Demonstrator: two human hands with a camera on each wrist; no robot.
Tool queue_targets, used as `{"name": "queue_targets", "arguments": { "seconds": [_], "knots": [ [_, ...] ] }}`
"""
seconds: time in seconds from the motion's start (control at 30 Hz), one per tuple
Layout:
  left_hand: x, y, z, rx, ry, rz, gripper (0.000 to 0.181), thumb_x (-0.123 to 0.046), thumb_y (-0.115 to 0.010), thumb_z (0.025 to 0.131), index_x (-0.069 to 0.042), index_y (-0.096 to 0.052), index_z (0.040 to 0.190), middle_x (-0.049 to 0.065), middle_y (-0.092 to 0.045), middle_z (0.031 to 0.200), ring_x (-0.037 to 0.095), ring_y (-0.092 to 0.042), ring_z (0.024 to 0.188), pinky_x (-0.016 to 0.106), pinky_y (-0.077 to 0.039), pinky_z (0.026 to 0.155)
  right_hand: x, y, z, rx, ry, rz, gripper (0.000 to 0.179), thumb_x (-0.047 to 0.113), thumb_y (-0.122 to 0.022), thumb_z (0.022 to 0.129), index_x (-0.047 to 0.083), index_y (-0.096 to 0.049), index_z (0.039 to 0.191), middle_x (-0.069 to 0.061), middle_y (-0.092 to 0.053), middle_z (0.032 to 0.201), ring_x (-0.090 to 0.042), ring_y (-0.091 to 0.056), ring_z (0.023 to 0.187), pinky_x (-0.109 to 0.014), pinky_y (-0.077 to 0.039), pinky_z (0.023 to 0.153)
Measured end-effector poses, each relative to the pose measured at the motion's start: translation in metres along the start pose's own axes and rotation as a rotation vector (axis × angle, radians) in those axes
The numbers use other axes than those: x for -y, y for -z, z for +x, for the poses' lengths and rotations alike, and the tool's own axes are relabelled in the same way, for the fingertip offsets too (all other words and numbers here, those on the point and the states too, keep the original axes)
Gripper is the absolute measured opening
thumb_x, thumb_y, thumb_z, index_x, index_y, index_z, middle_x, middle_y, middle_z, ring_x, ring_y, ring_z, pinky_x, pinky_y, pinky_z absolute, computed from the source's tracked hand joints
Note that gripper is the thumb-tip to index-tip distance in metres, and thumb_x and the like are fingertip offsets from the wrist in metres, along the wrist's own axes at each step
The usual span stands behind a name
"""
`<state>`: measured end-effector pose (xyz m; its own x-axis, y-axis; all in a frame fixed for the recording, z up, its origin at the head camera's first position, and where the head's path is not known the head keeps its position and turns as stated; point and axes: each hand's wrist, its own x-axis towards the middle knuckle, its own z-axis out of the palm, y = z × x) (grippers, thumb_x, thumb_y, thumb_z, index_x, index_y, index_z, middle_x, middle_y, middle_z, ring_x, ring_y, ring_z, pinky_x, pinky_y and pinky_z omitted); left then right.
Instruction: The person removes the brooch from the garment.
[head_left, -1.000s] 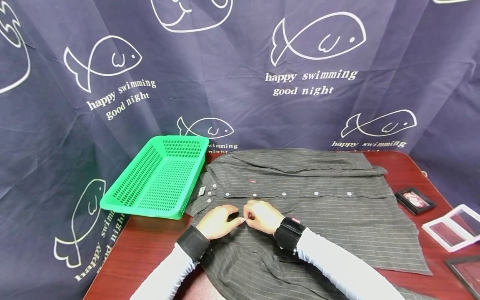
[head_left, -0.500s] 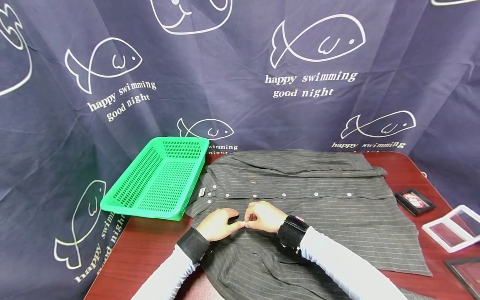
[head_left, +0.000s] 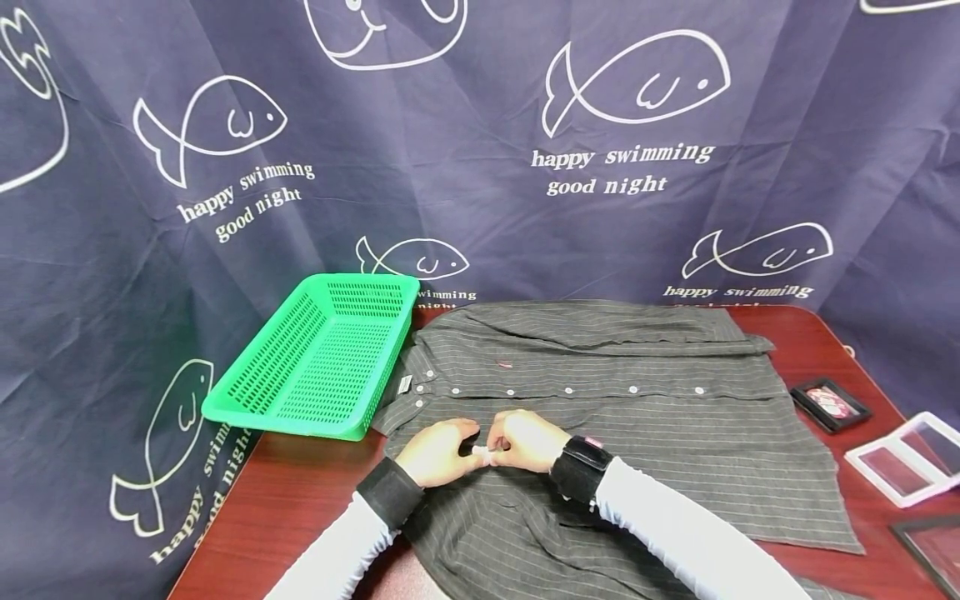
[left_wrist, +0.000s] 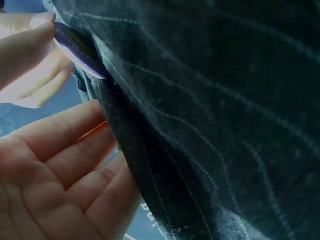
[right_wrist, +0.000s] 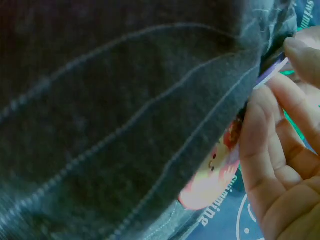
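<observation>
Right hand [head_left: 527, 440] pinched purple-edged disc [left_wrist: 79, 53], seen nearly edge-on; left hand [head_left: 435, 455] touched striped shirt [head_left: 660, 450], fingers partly hidden, grip couldn't be told. Dark frame [head_left: 933, 543] was cut off.

Table [head_left: 285, 492]: red-brown, shiny from here
Shirt [head_left: 675, 450]: pinstriped, spread mid-table
Green basket [head_left: 326, 362]: 10 o'clock, beside the collar [head_left: 405, 404]
Black frame [head_left: 831, 402], white frame [head_left: 915, 454]: 3 o'clock
Dark frame [head_left: 918, 553]: toward 4

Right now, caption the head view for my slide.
Left hand and right hand close together over a shirt, basket beside its collar, fish-print cloth behind.
</observation>
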<state>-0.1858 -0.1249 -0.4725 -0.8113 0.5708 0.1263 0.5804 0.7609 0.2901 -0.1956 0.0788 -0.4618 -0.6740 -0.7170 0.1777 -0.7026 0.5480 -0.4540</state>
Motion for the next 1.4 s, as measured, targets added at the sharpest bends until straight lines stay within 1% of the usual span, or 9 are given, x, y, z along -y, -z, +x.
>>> {"name": "queue_targets", "arguments": {
  "seconds": [0.13, 0.4, 0.6, 0.8, 0.9, 1.0, 1.17, 1.27, 1.4],
  "knots": [
    [0.0, -0.004, -0.001, -0.001, -0.008, 0.025, 0.047, -0.038, -0.07, 0.085, -0.005, -0.068, 0.118, 0.01, -0.069, 0.122, 0.024, -0.067, 0.112, 0.039, -0.054, 0.092, 0.0, -0.004, 0.001, 0.002, 0.025, -0.042, 0.011, 0.018, -0.081, 0.076, 0.012, -0.071, 0.076, 0.003, -0.061, 0.076, -0.001, -0.053, 0.067, -0.014, -0.044, 0.062],
    [-0.005, -0.002, -0.002, 0.032, 0.004, 0.054, 0.051, -0.035, -0.071, 0.086, -0.002, -0.066, 0.124, 0.013, -0.065, 0.13, 0.027, -0.063, 0.119, 0.042, -0.052, 0.094, 0.002, -0.007, 0.002, -0.002, 0.06, -0.139, 0.012, 0.019, -0.081, 0.074, 0.013, -0.071, 0.075, 0.004, -0.059, 0.075, -0.003, -0.051, 0.065, -0.017, -0.044, 0.061],
    [-0.007, -0.003, -0.002, 0.045, 0.014, 0.085, 0.05, -0.035, -0.071, 0.087, -0.003, -0.066, 0.125, 0.012, -0.064, 0.132, 0.026, -0.063, 0.12, 0.043, -0.053, 0.093, 0.001, -0.007, 0.001, -0.005, 0.072, -0.13, 0.008, 0.016, -0.078, 0.075, 0.013, -0.071, 0.076, 0.004, -0.059, 0.077, -0.003, -0.051, 0.066, -0.017, -0.044, 0.061],
    [-0.009, -0.003, -0.002, 0.046, 0.014, 0.12, 0.047, -0.034, -0.072, 0.086, -0.005, -0.067, 0.123, 0.012, -0.064, 0.132, 0.028, -0.062, 0.121, 0.043, -0.054, 0.092, -0.001, -0.005, -0.002, -0.034, 0.126, -0.137, 0.002, 0.013, -0.074, 0.08, 0.013, -0.073, 0.081, 0.003, -0.06, 0.077, -0.002, -0.048, 0.064, -0.017, -0.042, 0.06],
    [-0.01, -0.004, -0.002, 0.048, 0.016, 0.139, 0.046, -0.034, -0.072, 0.086, -0.006, -0.068, 0.123, 0.012, -0.064, 0.132, 0.029, -0.062, 0.121, 0.043, -0.054, 0.093, 0.0, -0.004, -0.003, -0.035, 0.156, -0.159, 0.003, 0.011, -0.074, 0.08, 0.013, -0.073, 0.083, 0.002, -0.059, 0.077, -0.002, -0.047, 0.063, -0.017, -0.041, 0.059],
    [-0.01, -0.006, -0.002, 0.043, 0.015, 0.159, 0.046, -0.034, -0.071, 0.086, -0.006, -0.069, 0.122, 0.012, -0.064, 0.132, 0.029, -0.063, 0.119, 0.042, -0.054, 0.093, 0.001, -0.006, -0.004, -0.043, 0.201, -0.212, 0.006, 0.01, -0.075, 0.079, 0.013, -0.072, 0.082, 0.003, -0.057, 0.075, -0.003, -0.047, 0.062, -0.018, -0.041, 0.058],
    [-0.009, -0.008, -0.002, 0.017, 0.004, 0.176, 0.046, -0.036, -0.072, 0.085, -0.007, -0.07, 0.121, 0.011, -0.065, 0.13, 0.03, -0.064, 0.117, 0.042, -0.054, 0.092, 0.003, -0.009, -0.006, -0.1, 0.289, -0.354, 0.01, 0.012, -0.079, 0.073, 0.013, -0.072, 0.08, 0.004, -0.058, 0.076, -0.005, -0.054, 0.062, -0.022, -0.043, 0.059],
    [-0.009, -0.009, -0.002, 0.015, 0.006, 0.177, 0.047, -0.036, -0.072, 0.085, -0.007, -0.07, 0.121, 0.011, -0.065, 0.13, 0.03, -0.064, 0.117, 0.042, -0.054, 0.092, 0.004, -0.011, -0.007, -0.119, 0.303, -0.411, 0.011, 0.014, -0.08, 0.072, 0.014, -0.073, 0.081, 0.004, -0.059, 0.077, -0.006, -0.057, 0.064, -0.023, -0.044, 0.061],
    [-0.009, -0.009, -0.002, 0.018, 0.007, 0.175, 0.047, -0.036, -0.072, 0.085, -0.007, -0.07, 0.121, 0.011, -0.065, 0.13, 0.03, -0.064, 0.117, 0.042, -0.054, 0.092, 0.003, -0.014, -0.008, -0.128, 0.307, -0.455, 0.012, 0.017, -0.081, 0.073, 0.016, -0.074, 0.083, 0.005, -0.059, 0.077, -0.007, -0.06, 0.066, -0.025, -0.046, 0.063]
  ]
}}
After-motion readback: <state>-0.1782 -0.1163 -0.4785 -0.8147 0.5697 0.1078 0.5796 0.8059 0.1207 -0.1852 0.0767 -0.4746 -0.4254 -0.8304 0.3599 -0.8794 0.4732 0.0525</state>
